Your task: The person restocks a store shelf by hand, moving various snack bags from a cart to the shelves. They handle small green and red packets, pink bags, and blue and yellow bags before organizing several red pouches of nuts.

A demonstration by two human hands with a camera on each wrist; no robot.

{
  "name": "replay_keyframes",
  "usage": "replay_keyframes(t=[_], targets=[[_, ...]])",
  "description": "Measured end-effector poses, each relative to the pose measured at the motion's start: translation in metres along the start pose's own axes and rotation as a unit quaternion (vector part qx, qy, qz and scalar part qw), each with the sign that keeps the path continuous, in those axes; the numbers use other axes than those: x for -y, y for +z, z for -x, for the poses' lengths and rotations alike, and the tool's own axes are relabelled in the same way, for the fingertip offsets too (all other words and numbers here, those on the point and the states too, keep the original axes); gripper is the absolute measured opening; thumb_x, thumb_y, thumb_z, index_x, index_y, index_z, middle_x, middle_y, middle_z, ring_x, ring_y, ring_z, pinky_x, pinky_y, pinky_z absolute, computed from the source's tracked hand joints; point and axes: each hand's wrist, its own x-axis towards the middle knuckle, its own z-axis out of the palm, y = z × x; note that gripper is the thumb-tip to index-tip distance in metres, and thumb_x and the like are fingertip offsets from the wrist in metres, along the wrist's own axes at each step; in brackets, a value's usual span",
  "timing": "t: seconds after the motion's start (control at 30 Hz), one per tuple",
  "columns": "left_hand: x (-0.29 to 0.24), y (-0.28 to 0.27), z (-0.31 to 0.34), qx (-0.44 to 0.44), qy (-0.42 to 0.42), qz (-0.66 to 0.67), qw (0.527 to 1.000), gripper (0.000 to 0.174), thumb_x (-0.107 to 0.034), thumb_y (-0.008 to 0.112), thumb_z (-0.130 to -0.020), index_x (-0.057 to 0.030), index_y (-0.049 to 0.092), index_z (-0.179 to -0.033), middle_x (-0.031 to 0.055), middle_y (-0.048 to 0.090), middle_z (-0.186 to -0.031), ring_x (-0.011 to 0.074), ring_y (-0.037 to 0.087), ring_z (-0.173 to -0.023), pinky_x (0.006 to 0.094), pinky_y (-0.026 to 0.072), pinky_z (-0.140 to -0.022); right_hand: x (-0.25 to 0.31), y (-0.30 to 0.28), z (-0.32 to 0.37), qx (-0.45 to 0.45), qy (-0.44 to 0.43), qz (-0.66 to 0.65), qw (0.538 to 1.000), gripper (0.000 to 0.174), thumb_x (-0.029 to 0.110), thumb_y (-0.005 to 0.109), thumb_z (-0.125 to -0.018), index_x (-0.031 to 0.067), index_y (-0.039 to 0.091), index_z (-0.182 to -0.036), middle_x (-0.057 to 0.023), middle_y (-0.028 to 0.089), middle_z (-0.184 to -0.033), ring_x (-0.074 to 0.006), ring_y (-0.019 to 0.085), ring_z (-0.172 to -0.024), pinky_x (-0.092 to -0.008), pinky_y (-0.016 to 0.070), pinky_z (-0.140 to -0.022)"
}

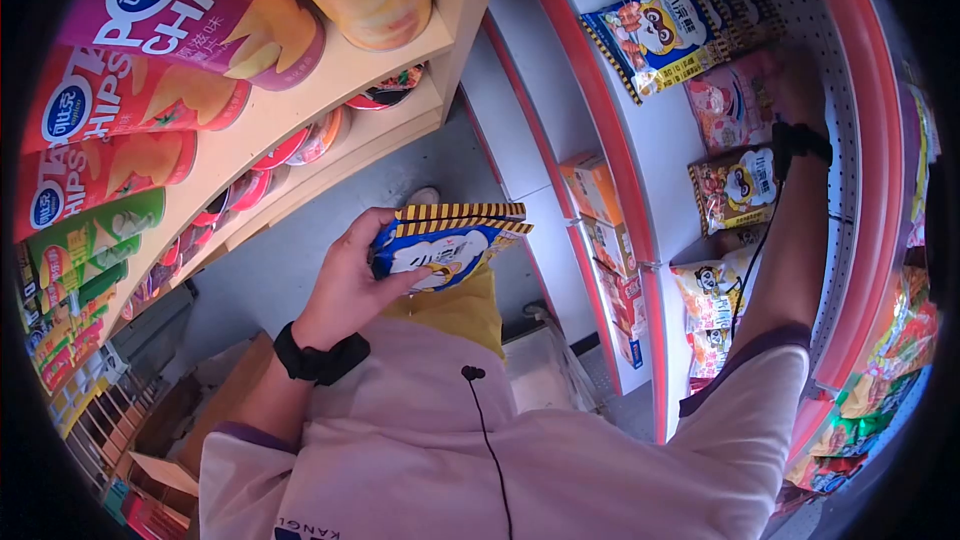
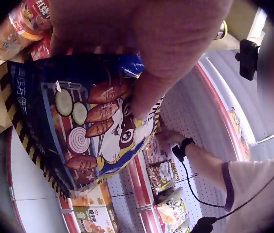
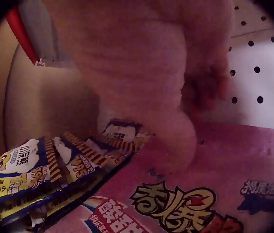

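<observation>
Blue bag [image 1: 440, 254] is in the left hand [image 1: 345, 280], held up in front of the shirt [image 1: 400, 470]. Long axis roughly crosswise in head view, running from the left grip out to the right. Striped edge on the far side, printed face tipped up and toward the body. Two striped bands show; can't tell if one bag or two.

Left grip clamped on the blue bag at its left end, thumb on the printed face, fingers round the back.

Pink bag [image 1: 725, 100] is on the shelf [image 1: 660, 140], under the right hand [image 1: 800, 90], print up. Right thumb touches its face; can't tell if the fingers pinch it.

Free end of the blue bag points toward the red lip [image 1: 628, 180], gap between. Floor [image 1: 270, 265] visible past the left grip. Wooden shelf [image 1: 300, 108] with tubs [image 1: 240, 10] up and left of that grip. Right grip is tighter: pegboard [image 3: 268, 82] just beyond the fingers, blue packs [image 1: 665, 35] just beside the thumb, brown bag [image 1: 735, 190] on the near side.

Left arm [image 1: 270, 400] bent, hand ahead of the shirt. Right arm [image 1: 785, 260] stretched out over the shelf.
</observation>
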Motion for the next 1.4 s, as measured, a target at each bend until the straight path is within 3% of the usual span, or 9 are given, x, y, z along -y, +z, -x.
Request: replay_keyframes(t=[0.3, 0.67, 0.87, 0.93, 1.07, 1.1, 1.13, 1.27, 1.4], targets=[[-0.015, 0.006, -0.010, 0.036, 0.001, 0.024, 0.999, 0.047, -0.006, 0.074, -0.071, 0.0007, 0.046, -0.108, 0.0118, 0.061, -0.095, 0.0168, 0.061, -0.088, 0.0272, 0.0484, -0.076, 0.008, -0.043, 0.049, -0.230, 0.016, -0.021, 0.973, 0.020, 0.017, 0.057, -0.079, 0.0032, 0.060, -0.093, -0.0193, 0.060, -0.085, -0.0353, 0.059, -0.080, -0.0417, 0.0460, -0.072], [-0.057, 0.004, -0.050, -0.022, 0.085, 0.147, 0.985, 0.044, 0.000, 0.069, -0.074, 0.0002, 0.044, -0.111, 0.0091, 0.058, -0.102, 0.0119, 0.056, -0.093, 0.0276, 0.0469, -0.080, 0.050, -0.061, 0.143, -0.300, 0.147, 0.037, 0.942, 0.027, 0.021, 0.054, -0.088, 0.0053, 0.057, -0.110, -0.0170, 0.061, -0.103, -0.0337, 0.057, -0.098, -0.0405, 0.0446, -0.082], [-0.095, 0.023, -0.092, -0.033, 0.186, 0.205, 0.960, 0.044, 0.000, 0.064, -0.079, -0.0013, 0.042, -0.118, 0.0061, 0.055, -0.110, 0.0125, 0.054, -0.099, 0.0252, 0.0461, -0.081, 0.129, -0.148, 0.186, -0.182, 0.048, -0.132, 0.973, 0.023, -0.006, 0.053, -0.065, 0.0030, 0.056, -0.086, -0.0126, 0.058, -0.092, -0.0299, 0.057, -0.085, -0.0376, 0.0458, -0.073], [-0.123, 0.036, -0.106, -0.004, 0.214, 0.242, 0.946, 0.042, -0.002, 0.065, -0.079, -0.0005, 0.043, -0.115, 0.0063, 0.056, -0.107, 0.0119, 0.055, -0.096, 0.0241, 0.0471, -0.078, 0.143, -0.150, 0.199, -0.237, -0.041, -0.092, 0.966, 0.019, 0.012, 0.056, -0.060, 0.0100, 0.053, -0.079, -0.0045, 0.053, -0.082, -0.0226, 0.053, -0.084, -0.0349, 0.0435, -0.075], [-0.148, 0.073, -0.168, 0.090, 0.299, 0.128, 0.941, 0.035, -0.016, 0.070, -0.077, 0.0006, 0.048, -0.100, 0.0054, 0.061, -0.084, 0.0065, 0.054, -0.063, 0.0218, 0.0434, -0.051, 0.182, -0.155, 0.254, -0.202, -0.026, -0.164, 0.965, 0.023, 0.013, 0.061, -0.057, 0.0086, 0.057, -0.080, -0.0046, 0.056, -0.087, -0.0213, 0.054, -0.084, -0.0368, 0.0440, -0.078], [-0.155, 0.089, -0.184, 0.116, 0.322, 0.125, 0.931, 0.034, -0.014, 0.069, -0.076, 0.0003, 0.049, -0.100, 0.0058, 0.062, -0.079, 0.0130, 0.056, -0.055, 0.0266, 0.0442, -0.050, 0.189, -0.154, 0.267, -0.192, -0.011, -0.191, 0.963, 0.024, 0.012, 0.061, -0.058, 0.0080, 0.058, -0.080, -0.0053, 0.057, -0.088, -0.0220, 0.055, -0.085, -0.0371, 0.0443, -0.079], [-0.172, 0.099, -0.188, 0.184, 0.285, 0.139, 0.931, 0.037, -0.014, 0.068, -0.080, -0.0002, 0.047, -0.106, 0.0087, 0.060, -0.102, 0.0111, 0.059, -0.090, 0.0225, 0.0481, -0.076, 0.196, -0.155, 0.279, -0.183, 0.005, -0.218, 0.959, 0.024, 0.012, 0.061, -0.058, 0.0073, 0.058, -0.081, -0.0060, 0.057, -0.088, -0.0228, 0.055, -0.085, -0.0374, 0.0445, -0.079], [-0.202, 0.145, -0.227, 0.136, 0.373, 0.038, 0.917, 0.052, -0.012, 0.065, -0.079, 0.0026, 0.040, -0.122, 0.0187, 0.055, -0.113, 0.0266, 0.053, -0.104, 0.0333, 0.0407, -0.090, 0.217, -0.163, 0.335, -0.142, 0.085, -0.283, 0.945, 0.022, 0.008, 0.059, -0.061, 0.0027, 0.058, -0.082, -0.0087, 0.059, -0.086, -0.0254, 0.056, -0.083, -0.0405, 0.0450, -0.079], [-0.171, 0.211, -0.317, 0.310, 0.185, 0.065, 0.930, 0.035, -0.016, 0.063, -0.081, -0.0002, 0.047, -0.108, 0.0140, 0.057, -0.095, 0.0245, 0.058, -0.084, 0.0356, 0.0483, -0.068, 0.244, -0.162, 0.379, -0.113, 0.165, -0.337, 0.920, 0.023, 0.006, 0.058, -0.060, 0.0022, 0.057, -0.083, -0.0089, 0.059, -0.087, -0.0254, 0.057, -0.083, -0.0419, 0.0449, -0.079]])
